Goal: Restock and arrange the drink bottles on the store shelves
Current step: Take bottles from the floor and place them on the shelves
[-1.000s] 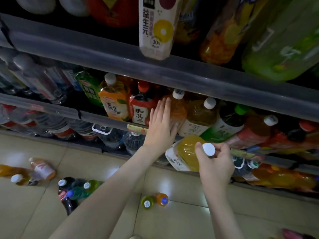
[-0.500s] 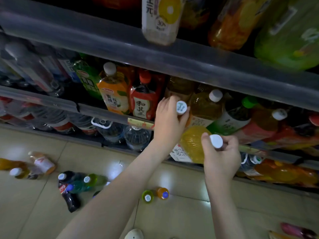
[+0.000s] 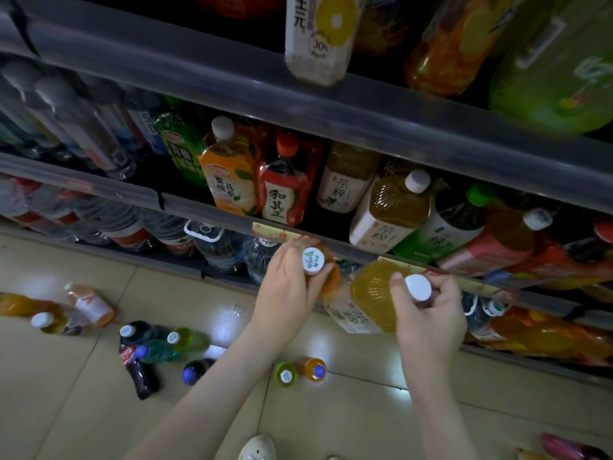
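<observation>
Left hand grips orange bottle, right hand tea bottle; loose bottles litter floor.

In your right hand the large amber tea bottle is clear, glossy plastic, dimpled at the shoulder, with a matt white label and a smooth white plastic cap. The grey shelf-edge rail looks like translucent, shiny plastic. Under you, the beige floor tiles are polished and mirror the lights
</observation>
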Action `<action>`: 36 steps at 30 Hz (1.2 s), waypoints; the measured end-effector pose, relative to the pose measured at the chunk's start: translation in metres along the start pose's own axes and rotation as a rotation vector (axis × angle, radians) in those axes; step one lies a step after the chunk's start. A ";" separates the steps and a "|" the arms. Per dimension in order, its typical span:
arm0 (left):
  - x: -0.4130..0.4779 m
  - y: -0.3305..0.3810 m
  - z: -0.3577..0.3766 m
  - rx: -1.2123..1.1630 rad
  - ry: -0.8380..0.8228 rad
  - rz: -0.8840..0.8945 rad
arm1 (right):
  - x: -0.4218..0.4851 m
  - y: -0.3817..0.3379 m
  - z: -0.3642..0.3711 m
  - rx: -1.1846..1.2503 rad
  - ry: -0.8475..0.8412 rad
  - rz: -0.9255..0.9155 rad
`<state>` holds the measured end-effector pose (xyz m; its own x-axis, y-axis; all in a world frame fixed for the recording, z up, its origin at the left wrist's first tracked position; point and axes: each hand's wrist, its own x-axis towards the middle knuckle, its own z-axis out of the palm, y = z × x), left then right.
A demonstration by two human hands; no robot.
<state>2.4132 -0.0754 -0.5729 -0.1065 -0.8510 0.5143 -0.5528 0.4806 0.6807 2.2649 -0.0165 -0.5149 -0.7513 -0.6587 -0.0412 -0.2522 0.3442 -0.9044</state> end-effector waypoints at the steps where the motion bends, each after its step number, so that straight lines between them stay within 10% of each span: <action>1: -0.002 0.000 -0.007 0.024 0.001 -0.020 | 0.000 -0.003 0.000 0.017 -0.008 -0.021; 14: 0.010 0.001 -0.067 0.110 0.049 -0.053 | 0.023 -0.063 0.047 0.142 -0.131 -0.413; 32: 0.016 -0.005 -0.087 -0.041 0.074 -0.410 | 0.058 -0.033 0.118 -0.613 0.022 -0.839; 36: 0.022 0.004 -0.099 -0.066 0.029 -0.494 | 0.061 -0.047 0.115 -0.454 -0.107 -0.651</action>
<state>2.4908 -0.0716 -0.5074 0.1781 -0.9746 0.1360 -0.4783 0.0351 0.8775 2.3006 -0.1499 -0.5238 -0.3112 -0.8737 0.3738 -0.8608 0.0925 -0.5004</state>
